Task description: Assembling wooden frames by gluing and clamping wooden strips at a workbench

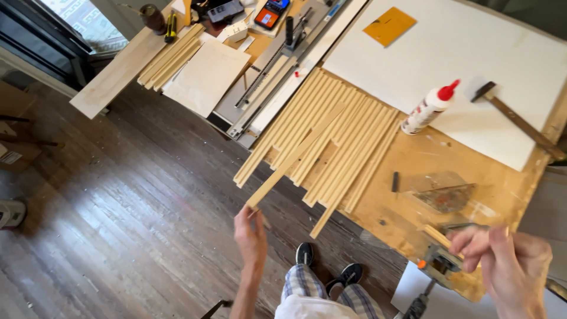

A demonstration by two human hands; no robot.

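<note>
**Kid:** Looking down, I see two hands. What is the left hand (250,231) doing?

**Helper:** It is low in the middle, over the dark wood floor (118,195). Its fingers are closed on the near end of a long thin wood strip (298,155). The strip slants up and to the right from the hand and lies across a row of wood sticks (331,139).

**Kid:** Where are the sticks?

**Helper:** They lie side by side on the brown workbench (502,189). Their near ends hang over its left edge, above the floor.

**Kid:** And the right hand (511,260)?

**Helper:** It is near, at the right side. Its fingers are curled shut on a small short wood piece (437,236) that pokes out to the left. It is a bit blurry. Just under it sits a grey tool with an orange spot (438,263), at the near edge of the bench.

**Kid:** What else is on the bench?

**Helper:** A white glue bottle with a red cap (429,108) lies to the right of the sticks, its cap resting on a big white board (472,53). A hammer (515,118) lies on that board, farther right. A clear triangle ruler (447,195) lies on the brown top, between the sticks and the right hand.

**Kid:** Whose shoes are those?

**Helper:** The black shoes (328,264) belong to the person, standing on the floor near the bench.
</note>
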